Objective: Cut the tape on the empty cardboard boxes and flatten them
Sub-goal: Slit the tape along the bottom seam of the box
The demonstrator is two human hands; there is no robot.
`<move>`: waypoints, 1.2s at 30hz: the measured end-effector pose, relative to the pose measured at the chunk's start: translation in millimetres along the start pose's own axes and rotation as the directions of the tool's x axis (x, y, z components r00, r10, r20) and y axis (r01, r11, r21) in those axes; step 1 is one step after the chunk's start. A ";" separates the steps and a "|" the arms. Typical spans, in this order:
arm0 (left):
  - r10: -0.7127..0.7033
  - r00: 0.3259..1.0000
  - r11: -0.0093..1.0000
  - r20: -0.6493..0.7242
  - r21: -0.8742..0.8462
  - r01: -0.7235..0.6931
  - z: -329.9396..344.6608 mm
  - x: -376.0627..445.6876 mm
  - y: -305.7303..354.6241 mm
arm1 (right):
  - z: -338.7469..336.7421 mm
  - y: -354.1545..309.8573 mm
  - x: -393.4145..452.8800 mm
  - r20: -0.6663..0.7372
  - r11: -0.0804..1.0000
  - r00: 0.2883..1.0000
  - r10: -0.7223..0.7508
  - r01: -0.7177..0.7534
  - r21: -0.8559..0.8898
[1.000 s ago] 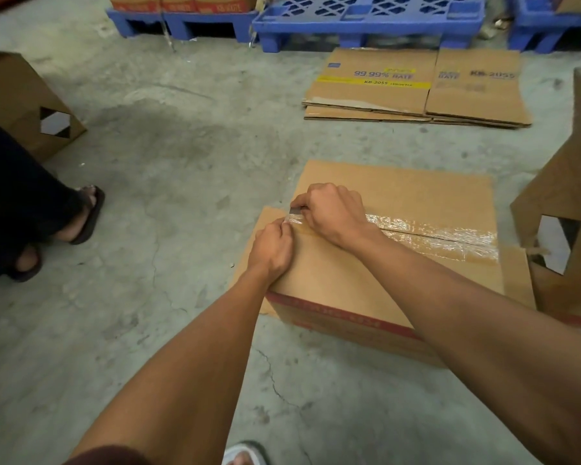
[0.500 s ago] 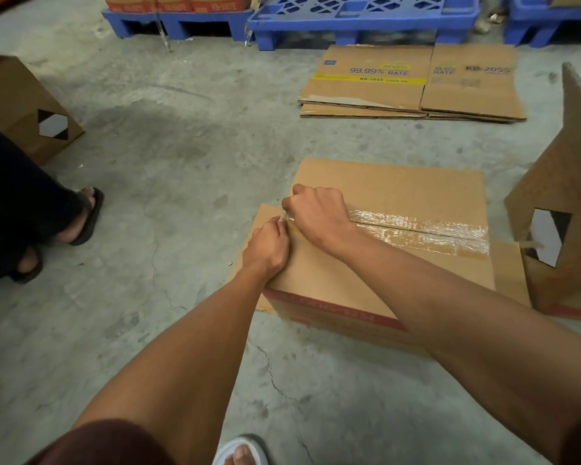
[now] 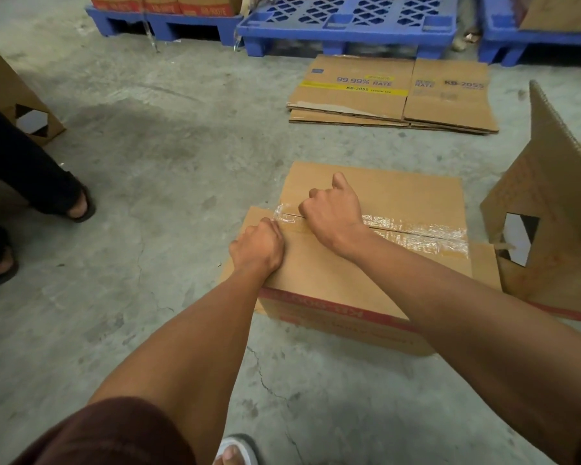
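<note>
A closed cardboard box (image 3: 349,280) lies on the concrete floor, with clear tape (image 3: 416,231) along its top seam. My left hand (image 3: 259,250) sits at the seam's left end, fingers curled at the crumpled, loosened tape end. My right hand (image 3: 332,214) is a fist on the seam just to the right of it, one finger sticking out on the far side. A small cutter seems to be inside that fist, hidden from view. Between my hands the seam shows as a slit.
Flattened boxes (image 3: 393,95) lie stacked on the floor behind. An open box (image 3: 547,209) with a cut-out hole stands at the right, touching the taped box. Another box (image 3: 10,92) stands far left by a person's legs and sandals (image 3: 78,206). Blue pallets (image 3: 349,21) line the back.
My right hand has slid to the right along the seam, away from my left hand, leaving loosened tape and an open slit at the left end. My left hand has stayed put.
</note>
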State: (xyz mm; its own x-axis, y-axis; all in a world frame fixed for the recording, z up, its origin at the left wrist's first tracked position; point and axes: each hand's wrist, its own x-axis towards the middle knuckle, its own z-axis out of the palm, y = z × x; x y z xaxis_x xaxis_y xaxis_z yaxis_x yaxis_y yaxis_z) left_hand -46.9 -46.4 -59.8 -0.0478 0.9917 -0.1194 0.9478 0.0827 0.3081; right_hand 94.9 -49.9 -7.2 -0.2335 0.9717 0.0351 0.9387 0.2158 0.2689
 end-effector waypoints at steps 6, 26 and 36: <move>-0.008 1.000 0.998 0.017 0.056 0.007 -1.7 -0.9 2.9 | 4.2 21.0 -12.8 0.059 0.999 0.998 0.030 -0.028 -0.033; 0.495 0.862 0.850 0.111 0.147 -0.506 36.1 -6.2 116.2 | 47.2 125.5 -119.9 0.207 0.765 0.882 0.423 -0.470 0.441; 0.492 0.863 0.855 0.112 0.124 -0.503 38.5 -2.5 100.7 | 49.7 127.7 -128.7 0.086 0.883 0.929 0.360 -0.369 0.291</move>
State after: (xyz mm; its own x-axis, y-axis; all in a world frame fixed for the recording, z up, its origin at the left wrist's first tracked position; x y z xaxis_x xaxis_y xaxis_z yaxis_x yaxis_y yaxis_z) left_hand 60.8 -44.4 -64.8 0.4605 0.8858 -0.0574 0.8735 -0.4407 0.2069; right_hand 257.3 -142.6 -25.2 0.1429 0.9886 0.0470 0.9886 -0.1403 -0.0555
